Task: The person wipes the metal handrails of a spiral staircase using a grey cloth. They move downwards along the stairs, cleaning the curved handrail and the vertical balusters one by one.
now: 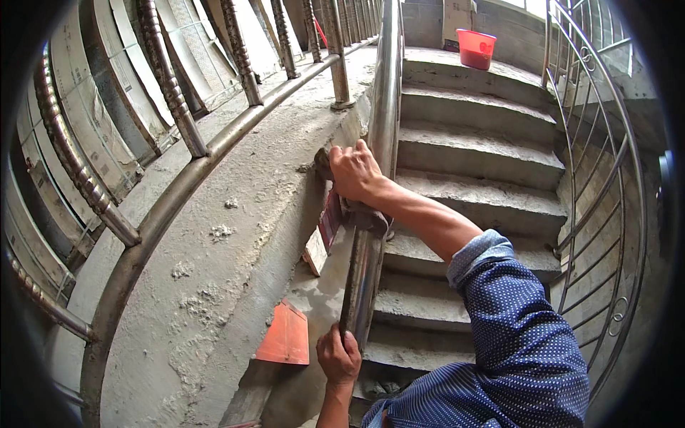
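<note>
My left hand (339, 357) grips the lower part of a stainless steel handrail (384, 107), its thumb and fingers round the tube. Higher up, my right hand (356, 170) is closed at the edge of the rough concrete ledge (230, 214), left of the rail. It seems to hold a dark, dirty piece, mostly hidden by the fingers. Below the right wrist a dark, mortar-covered thing (369, 218) lies against the rail; its kind is unclear. A dark red flat piece (330, 216) hangs beside it, and a small light board (316, 251) is tilted just under that.
Concrete stairs (476, 144) rise on the right, with a red bucket (476, 49) at the top. A metal railing (623, 155) curves along the far right. Another metal railing (176, 198) runs over the ledge, before stacked packs (96, 107). An orange-red panel (284, 334) stands lower down.
</note>
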`<state>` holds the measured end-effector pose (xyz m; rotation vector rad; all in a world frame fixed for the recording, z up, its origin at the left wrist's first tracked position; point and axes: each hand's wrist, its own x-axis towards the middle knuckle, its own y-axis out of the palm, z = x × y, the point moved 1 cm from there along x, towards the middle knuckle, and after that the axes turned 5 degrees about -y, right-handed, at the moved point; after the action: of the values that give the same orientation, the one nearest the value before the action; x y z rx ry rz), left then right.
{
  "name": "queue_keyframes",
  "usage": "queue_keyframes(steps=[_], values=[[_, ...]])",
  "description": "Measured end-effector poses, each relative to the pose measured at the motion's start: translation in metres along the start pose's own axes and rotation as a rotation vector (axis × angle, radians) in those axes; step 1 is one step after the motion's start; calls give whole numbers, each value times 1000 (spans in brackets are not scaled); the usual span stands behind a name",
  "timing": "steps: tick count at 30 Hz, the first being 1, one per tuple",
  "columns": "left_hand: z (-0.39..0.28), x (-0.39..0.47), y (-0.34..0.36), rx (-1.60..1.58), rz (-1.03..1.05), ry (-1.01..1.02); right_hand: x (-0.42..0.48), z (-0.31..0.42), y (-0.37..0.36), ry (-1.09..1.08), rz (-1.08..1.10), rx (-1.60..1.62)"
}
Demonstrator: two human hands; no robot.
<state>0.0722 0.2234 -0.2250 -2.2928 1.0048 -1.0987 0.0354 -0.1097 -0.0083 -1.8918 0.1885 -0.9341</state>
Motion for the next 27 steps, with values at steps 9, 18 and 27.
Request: queue_keyframes(steps=[9, 18, 27], values=[[2, -4, -4, 12, -23, 51, -31, 21, 4, -39, -231, -87], [-4, -2, -1, 1, -26, 11, 43, -24, -14, 173, 464, 595], [10, -5, 3, -5, -25, 38, -38, 7, -2, -69, -541, 381]])
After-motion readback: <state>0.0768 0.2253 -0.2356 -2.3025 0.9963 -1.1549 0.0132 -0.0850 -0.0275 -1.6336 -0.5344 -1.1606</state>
